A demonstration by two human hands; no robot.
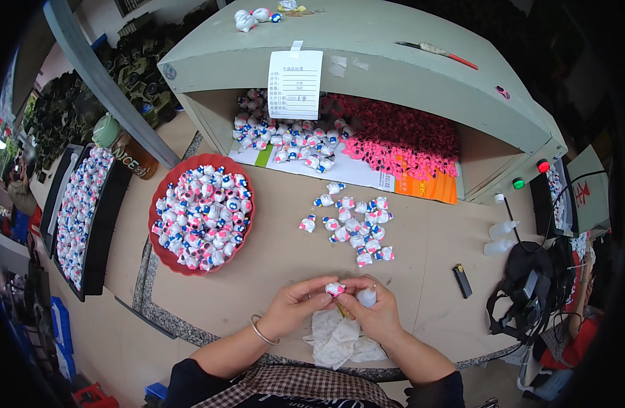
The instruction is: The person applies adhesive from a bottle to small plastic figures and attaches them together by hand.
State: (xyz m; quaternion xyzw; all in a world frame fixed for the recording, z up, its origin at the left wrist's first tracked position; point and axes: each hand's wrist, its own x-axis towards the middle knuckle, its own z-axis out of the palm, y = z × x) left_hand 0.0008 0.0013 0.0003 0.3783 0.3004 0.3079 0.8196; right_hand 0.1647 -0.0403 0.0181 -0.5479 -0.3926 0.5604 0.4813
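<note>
While a small white-and-pink figure [335, 289] is pinched between the thumb and fingertips of the left hand [295, 303], a small white bottle [367, 297] is held in the curled fingers of the right hand [380, 313]. The figure is held above the tabletop [428, 272], toward the middle of its near edge; whether it is also pressed by the right fingertips, close beside it, cannot be told. By its look it is judged light, stiff and smooth, perhaps slippery, and best gripped by its rounded sides. The bottle seems soft-walled and is better held lightly, lest it be squeezed by accident. Below the hands, crumpled tissue [334, 336] is spread by the near edge, where a dropped piece could be caught. Beyond, the way to the grey-green box [367, 58] at the far edge is partly blocked by loose figures [379, 216]. At the left edge a red bowl [154, 234] is heaped with others. Toward the right edge, two squeeze bottles [499, 247] and a black strap bundle [520, 289] are set down.
</note>
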